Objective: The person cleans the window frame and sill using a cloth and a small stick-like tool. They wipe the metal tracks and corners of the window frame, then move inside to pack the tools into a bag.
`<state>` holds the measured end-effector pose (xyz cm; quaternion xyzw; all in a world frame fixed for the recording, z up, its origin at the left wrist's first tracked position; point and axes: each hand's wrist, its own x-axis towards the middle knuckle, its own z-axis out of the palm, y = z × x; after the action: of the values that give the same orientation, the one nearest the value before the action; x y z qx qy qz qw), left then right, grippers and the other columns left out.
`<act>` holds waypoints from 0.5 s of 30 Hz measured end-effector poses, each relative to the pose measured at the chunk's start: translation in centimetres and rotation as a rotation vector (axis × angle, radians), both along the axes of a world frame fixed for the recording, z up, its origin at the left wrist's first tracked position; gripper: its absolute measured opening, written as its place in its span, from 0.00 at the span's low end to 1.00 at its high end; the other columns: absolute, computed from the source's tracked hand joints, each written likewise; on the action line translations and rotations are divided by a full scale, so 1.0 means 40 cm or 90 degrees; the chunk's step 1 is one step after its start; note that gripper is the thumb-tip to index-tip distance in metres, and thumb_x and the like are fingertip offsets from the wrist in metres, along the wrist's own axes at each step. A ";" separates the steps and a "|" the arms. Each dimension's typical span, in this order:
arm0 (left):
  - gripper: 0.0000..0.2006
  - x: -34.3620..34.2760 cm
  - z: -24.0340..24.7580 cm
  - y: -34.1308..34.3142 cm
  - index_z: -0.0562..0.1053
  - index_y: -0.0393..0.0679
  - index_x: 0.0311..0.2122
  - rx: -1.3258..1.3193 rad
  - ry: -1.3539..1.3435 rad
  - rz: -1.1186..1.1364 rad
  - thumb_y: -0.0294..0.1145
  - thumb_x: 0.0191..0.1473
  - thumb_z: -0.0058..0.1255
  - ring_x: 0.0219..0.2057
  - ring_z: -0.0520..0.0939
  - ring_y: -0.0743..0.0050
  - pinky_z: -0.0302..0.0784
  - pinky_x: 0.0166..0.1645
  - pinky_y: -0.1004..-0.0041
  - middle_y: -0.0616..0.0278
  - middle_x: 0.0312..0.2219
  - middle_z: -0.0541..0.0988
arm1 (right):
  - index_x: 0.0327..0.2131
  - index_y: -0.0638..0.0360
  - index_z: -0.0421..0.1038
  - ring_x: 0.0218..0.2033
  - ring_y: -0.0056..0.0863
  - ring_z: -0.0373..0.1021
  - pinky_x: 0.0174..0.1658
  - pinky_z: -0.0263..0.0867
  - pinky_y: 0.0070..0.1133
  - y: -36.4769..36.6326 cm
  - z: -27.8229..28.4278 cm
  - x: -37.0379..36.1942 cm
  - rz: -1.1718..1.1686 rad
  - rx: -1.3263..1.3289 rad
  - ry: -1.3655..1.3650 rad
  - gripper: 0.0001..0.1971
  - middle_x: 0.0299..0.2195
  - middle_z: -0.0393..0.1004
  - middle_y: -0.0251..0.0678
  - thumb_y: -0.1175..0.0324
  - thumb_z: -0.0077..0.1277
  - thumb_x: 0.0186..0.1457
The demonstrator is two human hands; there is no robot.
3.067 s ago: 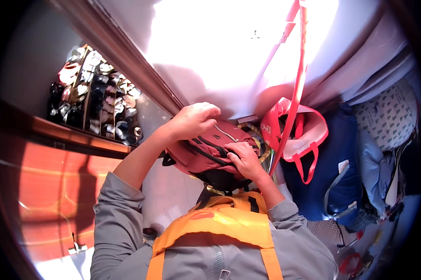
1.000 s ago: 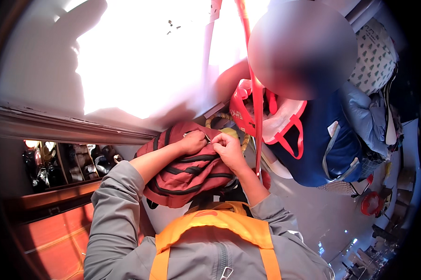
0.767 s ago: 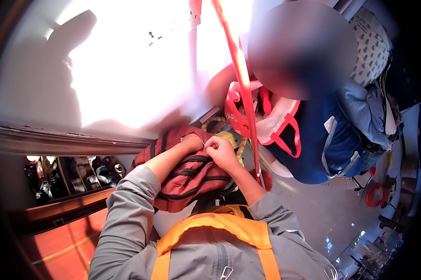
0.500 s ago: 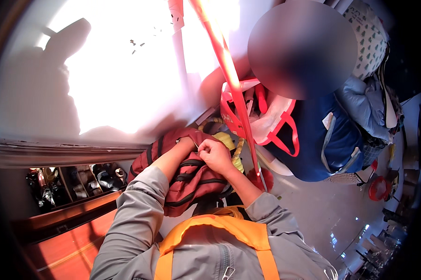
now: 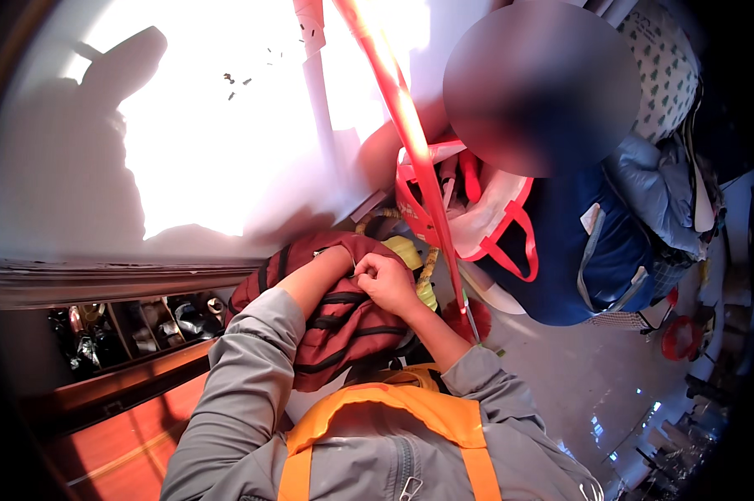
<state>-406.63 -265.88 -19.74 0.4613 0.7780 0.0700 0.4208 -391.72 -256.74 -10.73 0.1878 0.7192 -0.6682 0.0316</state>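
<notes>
A dark red backpack (image 5: 364,321) with black zips lies in front of me, bulging and creased. My left hand (image 5: 340,257) reaches into its upper opening; the fingers are hidden inside, so what they touch cannot be seen. Beside it, my right hand (image 5: 387,282) is closed, thumb and fingers pinching the edge of the backpack's opening. Both forearms are in grey sleeves. Just past the right hand sits a yellow item (image 5: 406,250) near a yellow patterned rope-like handle (image 5: 428,271).
A red pole (image 5: 410,125) slants down beside a red-and-white tote bag (image 5: 498,221). Large blue bags (image 5: 619,259) stand right. An open shoe cabinet (image 5: 143,363) is at left below a ledge. A sunlit white wall (image 5: 226,167) rises ahead.
My left wrist has shifted slightly to the right at the backpack's opening. The right hand keeps its pinch on the edge, nearly in the same place.
</notes>
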 end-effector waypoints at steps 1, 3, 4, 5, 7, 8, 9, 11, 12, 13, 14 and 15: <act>0.12 0.000 -0.001 0.002 0.75 0.35 0.34 0.000 -0.002 -0.002 0.30 0.49 0.44 0.36 0.80 0.47 0.74 0.38 0.57 0.40 0.31 0.78 | 0.27 0.59 0.73 0.20 0.21 0.67 0.25 0.62 0.21 0.002 -0.004 0.001 0.005 0.005 0.012 0.04 0.17 0.70 0.32 0.72 0.51 0.45; 0.12 0.001 -0.001 0.004 0.75 0.35 0.34 0.003 -0.006 -0.003 0.30 0.49 0.44 0.36 0.80 0.47 0.74 0.38 0.57 0.40 0.32 0.78 | 0.27 0.62 0.72 0.18 0.12 0.63 0.23 0.59 0.16 0.007 -0.015 0.005 0.014 0.015 0.037 0.03 0.16 0.68 0.25 0.74 0.50 0.48; 0.12 0.002 0.000 0.001 0.75 0.35 0.35 0.002 -0.009 -0.003 0.30 0.49 0.44 0.36 0.80 0.47 0.74 0.38 0.57 0.40 0.32 0.78 | 0.27 0.62 0.72 0.18 0.12 0.63 0.23 0.58 0.16 0.004 -0.018 0.006 0.014 0.011 0.040 0.03 0.17 0.68 0.25 0.74 0.50 0.48; 0.12 0.001 0.002 -0.001 0.75 0.35 0.35 0.001 -0.011 -0.003 0.30 0.49 0.44 0.36 0.80 0.47 0.74 0.38 0.57 0.40 0.32 0.78 | 0.27 0.62 0.72 0.18 0.12 0.63 0.23 0.58 0.15 0.002 -0.020 0.007 0.014 0.006 0.042 0.02 0.17 0.68 0.25 0.75 0.50 0.48; 0.12 0.000 0.008 -0.007 0.75 0.35 0.35 0.002 -0.017 -0.003 0.30 0.49 0.44 0.36 0.80 0.47 0.74 0.38 0.57 0.40 0.32 0.78 | 0.27 0.62 0.72 0.19 0.11 0.63 0.23 0.58 0.15 0.000 -0.025 0.008 0.015 -0.019 0.049 0.02 0.17 0.68 0.25 0.75 0.50 0.48; 0.12 0.000 0.012 -0.011 0.74 0.35 0.35 -0.001 -0.020 -0.003 0.30 0.49 0.44 0.36 0.80 0.47 0.74 0.38 0.57 0.40 0.32 0.78 | 0.28 0.62 0.71 0.19 0.11 0.63 0.23 0.58 0.14 0.002 -0.029 0.010 0.017 -0.039 0.054 0.02 0.17 0.69 0.25 0.76 0.50 0.48; 0.12 -0.001 0.017 -0.014 0.74 0.35 0.35 0.001 -0.024 -0.003 0.30 0.50 0.44 0.36 0.80 0.47 0.75 0.38 0.57 0.40 0.32 0.78 | 0.28 0.62 0.71 0.19 0.11 0.63 0.23 0.58 0.14 0.005 -0.031 0.011 0.019 -0.060 0.059 0.02 0.17 0.69 0.25 0.76 0.50 0.48; 0.12 -0.001 0.032 -0.018 0.74 0.35 0.36 0.007 -0.034 -0.002 0.30 0.50 0.43 0.36 0.80 0.47 0.75 0.38 0.57 0.41 0.32 0.78 | 0.28 0.62 0.72 0.20 0.14 0.64 0.25 0.60 0.17 0.013 -0.024 0.012 0.017 -0.090 0.045 0.03 0.17 0.69 0.27 0.74 0.51 0.47; 0.12 -0.002 0.040 -0.020 0.74 0.35 0.36 0.013 -0.040 -0.003 0.30 0.50 0.43 0.36 0.80 0.47 0.75 0.38 0.57 0.41 0.32 0.78 | 0.28 0.61 0.72 0.20 0.15 0.65 0.25 0.61 0.18 0.018 -0.021 0.013 0.017 -0.106 0.038 0.03 0.17 0.69 0.28 0.74 0.51 0.46; 0.12 -0.001 0.055 -0.022 0.74 0.35 0.36 0.020 -0.047 0.001 0.30 0.50 0.43 0.36 0.80 0.47 0.75 0.38 0.57 0.41 0.32 0.78 | 0.28 0.61 0.72 0.20 0.15 0.65 0.25 0.61 0.18 0.019 -0.020 0.015 0.014 -0.109 0.043 0.03 0.18 0.70 0.28 0.74 0.51 0.46; 0.12 0.000 0.073 -0.016 0.74 0.35 0.36 0.034 -0.060 -0.001 0.30 0.50 0.43 0.36 0.80 0.48 0.75 0.38 0.58 0.41 0.32 0.78 | 0.28 0.61 0.72 0.20 0.15 0.65 0.25 0.61 0.18 0.017 -0.022 0.017 0.012 -0.116 0.047 0.03 0.18 0.70 0.27 0.74 0.51 0.47; 0.12 0.003 0.091 -0.015 0.74 0.35 0.36 0.050 -0.074 0.003 0.30 0.50 0.43 0.36 0.80 0.48 0.75 0.38 0.58 0.41 0.32 0.78 | 0.28 0.61 0.72 0.20 0.14 0.65 0.25 0.61 0.17 0.015 -0.025 0.018 0.010 -0.122 0.051 0.03 0.18 0.70 0.27 0.74 0.51 0.47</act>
<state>-406.49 -266.47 -16.11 0.4705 0.7501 0.1280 0.4468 -390.99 -256.13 -11.72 0.1513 0.6539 -0.7408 0.0258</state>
